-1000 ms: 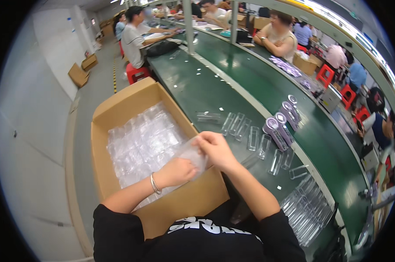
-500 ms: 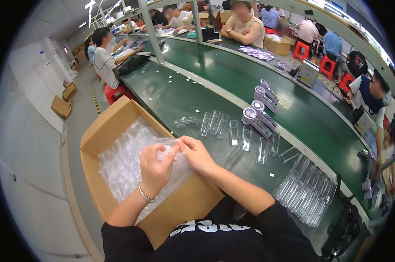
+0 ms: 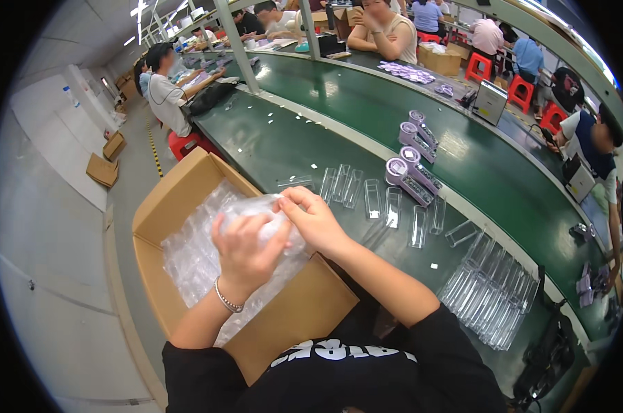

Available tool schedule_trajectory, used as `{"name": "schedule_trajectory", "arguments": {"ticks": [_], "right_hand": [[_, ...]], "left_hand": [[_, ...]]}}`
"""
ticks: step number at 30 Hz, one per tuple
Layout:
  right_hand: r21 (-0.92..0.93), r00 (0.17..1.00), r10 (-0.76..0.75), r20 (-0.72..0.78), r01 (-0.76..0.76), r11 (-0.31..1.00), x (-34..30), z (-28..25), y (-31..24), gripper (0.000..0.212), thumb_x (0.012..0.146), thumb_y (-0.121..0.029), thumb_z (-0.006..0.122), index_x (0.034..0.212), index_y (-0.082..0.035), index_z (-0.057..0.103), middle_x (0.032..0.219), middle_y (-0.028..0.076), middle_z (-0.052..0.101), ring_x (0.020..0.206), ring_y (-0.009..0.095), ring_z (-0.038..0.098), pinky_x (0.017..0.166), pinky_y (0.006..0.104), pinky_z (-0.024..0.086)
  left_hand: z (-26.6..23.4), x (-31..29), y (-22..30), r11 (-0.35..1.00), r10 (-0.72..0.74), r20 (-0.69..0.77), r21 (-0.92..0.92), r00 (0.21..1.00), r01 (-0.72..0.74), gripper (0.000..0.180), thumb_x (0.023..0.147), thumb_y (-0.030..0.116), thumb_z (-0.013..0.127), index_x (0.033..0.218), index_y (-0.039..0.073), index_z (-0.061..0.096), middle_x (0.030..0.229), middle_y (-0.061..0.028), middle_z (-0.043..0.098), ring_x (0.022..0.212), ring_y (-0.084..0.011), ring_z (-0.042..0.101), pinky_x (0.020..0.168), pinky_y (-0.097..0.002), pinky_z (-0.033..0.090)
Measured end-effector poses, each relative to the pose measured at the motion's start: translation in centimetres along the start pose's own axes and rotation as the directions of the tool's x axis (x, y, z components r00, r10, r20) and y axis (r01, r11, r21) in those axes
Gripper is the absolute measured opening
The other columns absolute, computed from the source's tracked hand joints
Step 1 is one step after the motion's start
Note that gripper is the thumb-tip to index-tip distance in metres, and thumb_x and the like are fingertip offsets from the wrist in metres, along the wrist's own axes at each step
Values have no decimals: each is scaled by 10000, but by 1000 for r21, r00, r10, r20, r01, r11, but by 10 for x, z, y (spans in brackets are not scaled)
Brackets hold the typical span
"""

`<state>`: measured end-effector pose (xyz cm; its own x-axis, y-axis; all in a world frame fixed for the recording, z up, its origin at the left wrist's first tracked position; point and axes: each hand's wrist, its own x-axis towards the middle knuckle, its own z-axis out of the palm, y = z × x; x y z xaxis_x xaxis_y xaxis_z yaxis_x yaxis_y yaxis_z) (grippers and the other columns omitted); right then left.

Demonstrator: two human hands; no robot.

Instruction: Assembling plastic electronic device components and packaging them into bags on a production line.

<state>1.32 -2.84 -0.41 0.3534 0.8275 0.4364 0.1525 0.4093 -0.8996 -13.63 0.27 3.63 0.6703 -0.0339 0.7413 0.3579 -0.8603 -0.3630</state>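
Note:
A crinkled clear plastic bag (image 3: 253, 206) is bunched between my two hands above an open cardboard box (image 3: 317, 294). My right hand (image 3: 314, 219) pinches the bag's upper edge between thumb and fingers. Curled around its nearer side is my left hand (image 3: 246, 253), closed on the film; its fingers are slightly smeared by motion. Inside the box lie many pieces of clear plastic wrapping (image 3: 195, 241), packed close together; what they contain is hard to make out.
Loose clear plastic cases (image 3: 372, 199) lie right of the box on the green bench (image 3: 270, 148), with stacked clear cases (image 3: 494, 296) farther right. Purple round-headed devices (image 3: 411, 180) stand beyond. A black bag (image 3: 547, 354) lies at the right. Co-workers sit across and to the left.
The bag has bunched up more between my hands, and my left fingers have shifted on it. My right hand keeps its pinch. Across the bench, a person has raised a hand toward their head.

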Motion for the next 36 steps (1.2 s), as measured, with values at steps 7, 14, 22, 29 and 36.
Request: {"name": "schedule_trajectory", "arguments": {"ticks": [7,14,22,29,36], "right_hand": [[358,973,230,33,-227,906,-13,3,-11,195,957,-189,461,854,-49,551,759,-60,494,715,24,432,655,198,385],[661,955,296,7,-226,715,-4,-10,-34,239,965,-221,452,783,-77,514,753,-2,536,693,99,527,680,256,468],[485,972,53,229,-161,859,-22,-13,-34,188,954,-216,482,873,-63,556,832,-14,567,784,58,509,722,219,414],[-351,978,-148,145,191,917,-18,-47,-52,228,829,-181,589,961,-2,639,950,114,647,892,208,613,794,311,470],[-737,946,-32,-324,-231,635,47,-214,9,262,735,-235,559,846,-27,676,823,181,664,794,311,644,734,375,496]], "left_hand": [[12,-2,-3,905,-275,53,-322,960,276,250,774,-3,575,1012,46,633,765,-93,608,642,-257,587,561,-337,466],[12,-14,24,720,-140,458,-561,878,408,73,842,115,547,820,48,565,640,-184,555,590,-358,574,508,-417,435],[4,21,5,925,-221,-77,-331,972,184,333,771,91,610,1088,64,512,1071,-145,565,1068,-317,527,886,-490,404],[16,-19,-32,878,-320,292,-264,901,398,82,823,133,557,789,59,545,661,-149,574,585,-332,579,503,-408,449],[42,-160,-39,917,-363,756,185,545,354,213,842,252,557,774,52,530,732,-141,613,645,-332,608,560,-422,489]]}}
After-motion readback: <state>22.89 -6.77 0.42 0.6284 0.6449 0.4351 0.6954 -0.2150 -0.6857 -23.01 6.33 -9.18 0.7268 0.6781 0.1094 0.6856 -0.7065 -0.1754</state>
